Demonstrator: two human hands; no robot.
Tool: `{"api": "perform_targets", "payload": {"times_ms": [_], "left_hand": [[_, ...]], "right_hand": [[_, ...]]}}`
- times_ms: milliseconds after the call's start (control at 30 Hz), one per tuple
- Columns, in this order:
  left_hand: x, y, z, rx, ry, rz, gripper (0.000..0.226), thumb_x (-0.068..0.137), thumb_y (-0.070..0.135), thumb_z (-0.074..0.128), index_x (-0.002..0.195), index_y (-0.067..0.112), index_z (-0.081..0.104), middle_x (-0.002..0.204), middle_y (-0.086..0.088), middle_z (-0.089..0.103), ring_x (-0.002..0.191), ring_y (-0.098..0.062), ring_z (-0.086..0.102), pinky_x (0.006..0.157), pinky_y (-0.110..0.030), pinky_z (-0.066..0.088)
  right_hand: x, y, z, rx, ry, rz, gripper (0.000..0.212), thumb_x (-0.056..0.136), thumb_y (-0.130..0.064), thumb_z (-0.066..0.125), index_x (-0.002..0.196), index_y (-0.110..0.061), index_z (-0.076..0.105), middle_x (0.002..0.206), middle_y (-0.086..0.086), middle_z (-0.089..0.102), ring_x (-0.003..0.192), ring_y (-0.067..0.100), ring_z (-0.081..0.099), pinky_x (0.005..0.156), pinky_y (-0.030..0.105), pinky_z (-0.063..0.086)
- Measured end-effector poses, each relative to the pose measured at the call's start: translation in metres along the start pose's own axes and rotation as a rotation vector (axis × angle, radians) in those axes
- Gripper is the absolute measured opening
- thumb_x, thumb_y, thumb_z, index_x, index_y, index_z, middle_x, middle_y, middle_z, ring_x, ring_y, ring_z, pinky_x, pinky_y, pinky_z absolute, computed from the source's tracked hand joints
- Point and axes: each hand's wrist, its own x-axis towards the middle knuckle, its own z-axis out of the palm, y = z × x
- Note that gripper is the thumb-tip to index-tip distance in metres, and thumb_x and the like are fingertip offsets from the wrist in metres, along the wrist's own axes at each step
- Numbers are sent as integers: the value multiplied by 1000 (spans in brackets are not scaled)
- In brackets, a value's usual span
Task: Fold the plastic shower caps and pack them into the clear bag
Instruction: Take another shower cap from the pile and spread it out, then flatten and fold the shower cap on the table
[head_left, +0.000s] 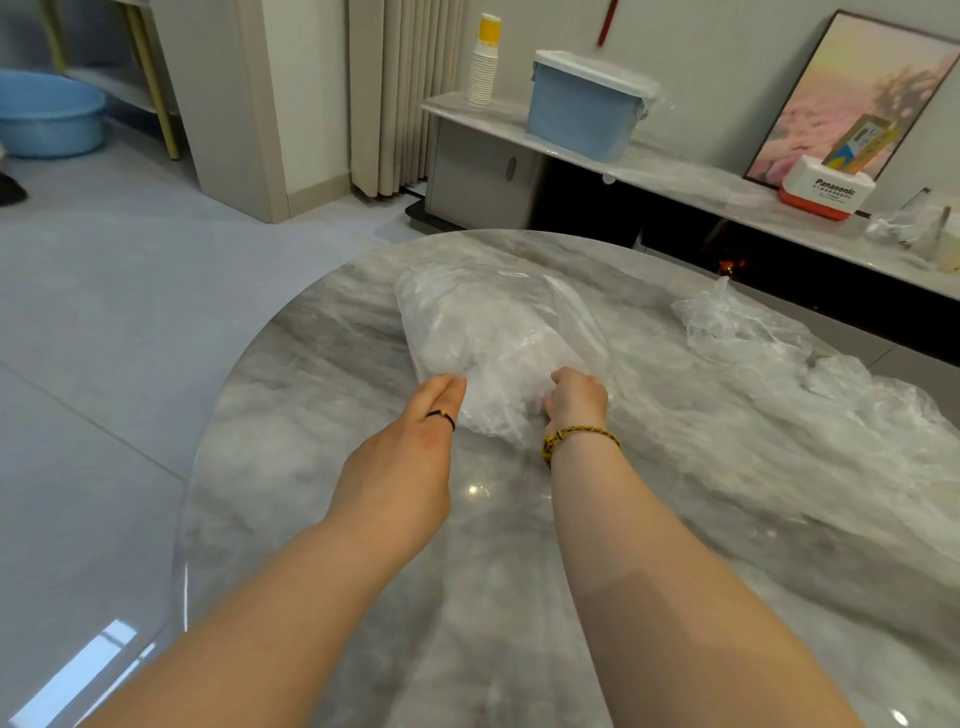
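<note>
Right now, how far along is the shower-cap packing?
Done: the clear bag already bulges with packed caps. In hand: the left hand touches its near corner while the right hand grips its near edge. Left: a heap of loose shower caps lies to the right.

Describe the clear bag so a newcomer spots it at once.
On the round marble table, look at the middle, just past the left hand and right hand. The clear bag is the plump, stuffed pouch they touch; the loose shower caps sprawl flat and crumpled along the right edge.
</note>
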Motion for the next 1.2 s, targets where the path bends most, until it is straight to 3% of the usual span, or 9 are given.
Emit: {"api": "perform_targets", "payload": {"times_ms": [133,300,567,667,733,800,900,1067,1200], "left_hand": [[3,-1,5,44,9,-6,75,91,-1,38,148,27,-3,153,19,-8,119,-16,46,79,-22,36],[0,2,11,193,7,31,66,95,15,40,149,22,3,155,8,-9,134,-18,26,104,-25,24],[0,-1,17,151,3,3,73,87,-4,36,148,24,8,155,13,-4,128,-16,40,95,-25,36],[2,-2,17,265,63,34,64,92,10,40,147,30,13,156,8,-6,135,-15,25,106,-24,18],[2,-1,19,310,132,45,57,94,19,40,146,31,20,156,3,-4,140,-17,10,107,-28,-2],[0,5,25,341,243,139,50,86,14,48,135,22,47,153,-11,20,138,-24,14,106,-33,-9],[-7,20,35,339,247,301,42,56,11,54,93,12,74,125,-18,56,120,-30,34,109,-37,0],[-34,51,76,305,170,649,45,87,16,30,88,19,75,111,-8,66,110,-20,44,112,-28,7],[-54,78,123,159,6,813,46,98,25,16,100,30,62,105,4,69,96,-11,63,86,-17,42]], "right_hand": [[-4,9,-7,-11,-8,-20,49,88,6,38,135,-4,28,82,6,42,63,14,38,61,22,35],[-13,11,-28,47,19,-48,54,89,6,40,139,-6,24,93,3,43,83,19,41,81,32,42],[-24,9,-33,194,118,46,34,85,-20,64,107,-5,43,93,15,52,55,17,46,51,23,42],[-29,8,-25,138,84,-7,25,87,-6,54,65,-8,43,61,7,42,46,15,40,47,22,36],[-31,12,-23,26,40,-52,25,82,2,47,63,-14,41,63,3,40,50,13,39,50,21,33],[-41,15,-31,-68,-12,-118,19,82,1,46,74,-16,47,73,3,47,61,14,45,60,24,41],[-72,13,-68,-222,-123,-213,13,86,-1,51,92,-13,55,85,5,56,82,17,53,85,33,47],[-94,1,-160,-399,-170,-383,27,87,-2,55,72,-24,54,74,-4,56,78,15,54,72,19,46],[-74,-16,-242,-521,7,-445,14,88,-1,53,98,-8,59,85,0,57,80,13,52,62,9,39]]}}
